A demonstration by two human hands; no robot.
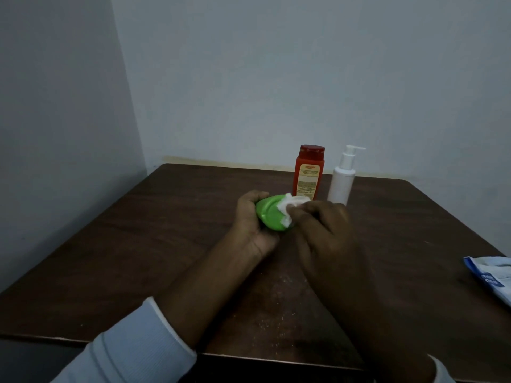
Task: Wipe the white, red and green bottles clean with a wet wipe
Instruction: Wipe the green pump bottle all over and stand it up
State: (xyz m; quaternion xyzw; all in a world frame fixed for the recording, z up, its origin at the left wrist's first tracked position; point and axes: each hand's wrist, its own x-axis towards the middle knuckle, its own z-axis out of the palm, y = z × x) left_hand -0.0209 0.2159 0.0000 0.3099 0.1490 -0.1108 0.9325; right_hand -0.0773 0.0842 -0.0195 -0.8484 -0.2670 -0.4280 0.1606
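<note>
Centre of frame: a bright green oval plastic bottle [269, 214], lying tilted with one end toward the camera, gripped by the left grip [250, 217] with fingers curled round its left side. Cannot tell whether lifted off or touching the dark brown wooden worktop [138, 258]. Contents hidden by the opaque wall.

Pressed on the bottle's upper right: a crumpled white wet wipe [290, 205], pinched in the right grip [323, 228], fingers bent round it.

Just behind, right of centre: a red plastic bottle with red cap and yellow label [307, 175], upright, and beside it on the right a white pump-top bottle [340, 183], also upright, near but apart. Both closed and opaque, fill level not readable.

Far worktop edge right behind those two, close against the pale grey wall [276, 78]. Near edge across the bottom of the frame, under the forearms. Broad run of dark wood out to the left edge; pale specks scattered lower centre. At the right border, a white and blue flat packet [492, 277], cut off by the frame, well apart from the bottles.

Counted: three bottles, one wipe, one packet, two pale ribbed sleeves [132, 346].
</note>
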